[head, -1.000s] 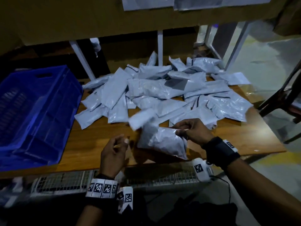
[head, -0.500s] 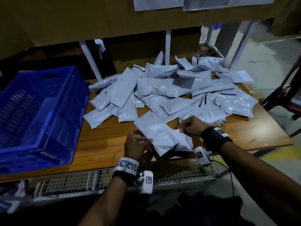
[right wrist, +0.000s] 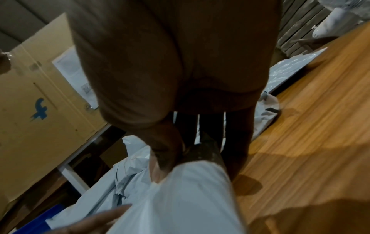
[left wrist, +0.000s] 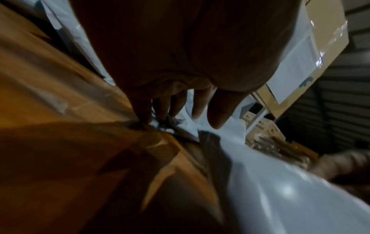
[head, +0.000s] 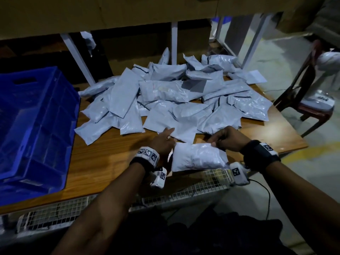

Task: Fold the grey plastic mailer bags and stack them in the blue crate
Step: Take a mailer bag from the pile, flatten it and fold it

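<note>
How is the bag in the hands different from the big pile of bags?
The folded bag is doubled over and puffy; the pile of bags lies mostly flat and unfolded. The folded bag sits alone at the table's near edge, pinched by the right hand; the pile sprawls farther back. Both are grey plastic.

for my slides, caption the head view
Right hand pinches a folded grey mailer beside the blue crate.

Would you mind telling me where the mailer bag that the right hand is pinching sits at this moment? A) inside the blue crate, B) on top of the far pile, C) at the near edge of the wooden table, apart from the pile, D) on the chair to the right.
C: the right hand pinches the top edge of the mailer bag, which lies at the near edge of the wooden table.
</note>
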Demonstrator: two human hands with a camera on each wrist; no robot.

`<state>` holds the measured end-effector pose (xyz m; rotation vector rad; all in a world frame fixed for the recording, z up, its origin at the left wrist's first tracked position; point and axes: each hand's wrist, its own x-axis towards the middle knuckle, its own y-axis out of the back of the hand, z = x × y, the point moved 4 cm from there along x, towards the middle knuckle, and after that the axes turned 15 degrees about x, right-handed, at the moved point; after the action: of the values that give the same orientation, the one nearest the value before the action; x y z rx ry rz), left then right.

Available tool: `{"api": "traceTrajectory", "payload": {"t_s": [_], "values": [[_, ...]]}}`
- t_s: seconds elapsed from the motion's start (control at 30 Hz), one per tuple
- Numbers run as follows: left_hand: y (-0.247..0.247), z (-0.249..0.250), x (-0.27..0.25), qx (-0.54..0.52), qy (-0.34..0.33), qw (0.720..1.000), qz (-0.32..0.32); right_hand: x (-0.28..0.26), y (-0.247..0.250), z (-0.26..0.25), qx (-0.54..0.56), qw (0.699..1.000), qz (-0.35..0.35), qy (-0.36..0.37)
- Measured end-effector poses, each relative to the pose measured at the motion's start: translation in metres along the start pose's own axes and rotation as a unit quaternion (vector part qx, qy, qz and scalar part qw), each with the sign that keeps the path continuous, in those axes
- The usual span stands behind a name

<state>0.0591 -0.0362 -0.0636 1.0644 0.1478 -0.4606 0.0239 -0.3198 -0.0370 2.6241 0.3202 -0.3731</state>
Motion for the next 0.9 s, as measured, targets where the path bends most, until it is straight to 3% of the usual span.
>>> {"api": "traceTrajectory", "payload": {"t_s": [0.17, 0.27, 0.37, 0.53, 0.63, 0.73, 0.83, 0.9], "values": [[0.033, -0.033, -0.044, -0.028, -0.009, 0.988, 0.153, 0.000, -0.049, -0.015, -0.019, 0.997, -0.053, 0.046], [0.024, -0.052, -0.085, -0.026, -0.016, 0.979, 0.201, 0.016, -0.079, -0.028, -0.013, 0.996, -0.063, 0.067], [0.002, -0.067, -0.098, 0.030, -0.003, 0.977, 0.209, 0.037, -0.106, -0.045, -0.029, 0.992, -0.076, 0.097], [-0.022, -0.081, -0.096, 0.188, 0.029, 0.970, 0.151, 0.063, -0.143, -0.070, -0.099, 0.981, -0.052, 0.158], [-0.020, -0.085, -0.103, 0.195, 0.050, 0.965, 0.166, 0.047, -0.147, -0.065, -0.073, 0.978, 0.056, 0.189], [-0.012, -0.081, -0.109, 0.169, 0.043, 0.961, 0.215, 0.013, -0.158, -0.062, -0.122, 0.943, 0.167, 0.261], [-0.007, -0.085, -0.099, 0.193, 0.024, 0.948, 0.251, 0.008, -0.199, -0.060, -0.177, 0.922, 0.131, 0.318], [-0.009, -0.084, -0.089, 0.229, 0.017, 0.950, 0.210, 0.015, -0.228, -0.051, -0.248, 0.914, 0.096, 0.307]]}}
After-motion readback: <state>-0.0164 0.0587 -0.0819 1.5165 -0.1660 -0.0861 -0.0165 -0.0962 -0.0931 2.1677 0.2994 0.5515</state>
